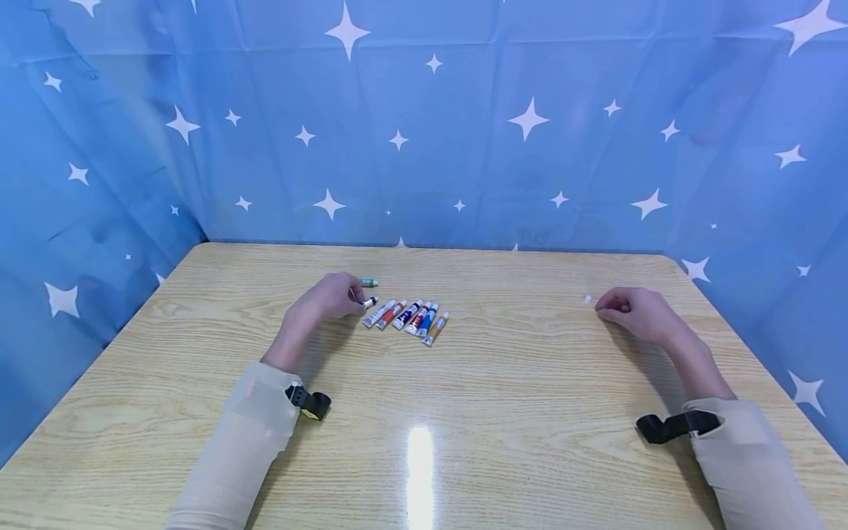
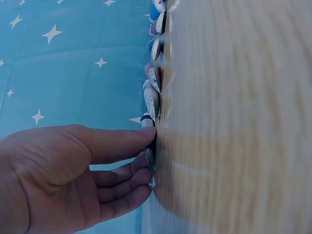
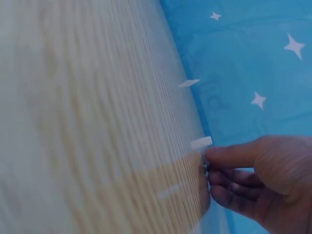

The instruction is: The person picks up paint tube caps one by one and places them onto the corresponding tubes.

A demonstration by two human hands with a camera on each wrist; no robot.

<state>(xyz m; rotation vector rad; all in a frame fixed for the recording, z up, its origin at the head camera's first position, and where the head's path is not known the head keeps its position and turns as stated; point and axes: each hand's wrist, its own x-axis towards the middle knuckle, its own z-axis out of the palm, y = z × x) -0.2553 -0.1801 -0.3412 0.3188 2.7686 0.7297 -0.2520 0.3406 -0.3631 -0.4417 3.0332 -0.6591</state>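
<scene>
My left hand [image 1: 333, 294] pinches a dark paint tube [image 1: 369, 302] between thumb and fingers, low over the table; its pale end points right. A green paint tube [image 1: 368, 282] lies just behind that hand. Right of it, several more tubes slant in a row: a whitish tube [image 1: 379, 313], an orange-red tube [image 1: 391, 315], a dark blue tube [image 1: 407, 315], a red tube [image 1: 417, 319], a blue tube [image 1: 428, 321] and an ochre tube [image 1: 435, 329]. Far to the right, my right hand [image 1: 637, 313] has loosely curled fingers beside a small white piece [image 3: 201, 142], just beyond its fingertips.
The wood-grain table [image 1: 503, 397] spreads under both arms. A blue cloth [image 1: 457, 132] with white stars hangs behind it and along its sides. Each wrist carries a black camera, the left camera [image 1: 311, 403] and the right camera [image 1: 672, 427].
</scene>
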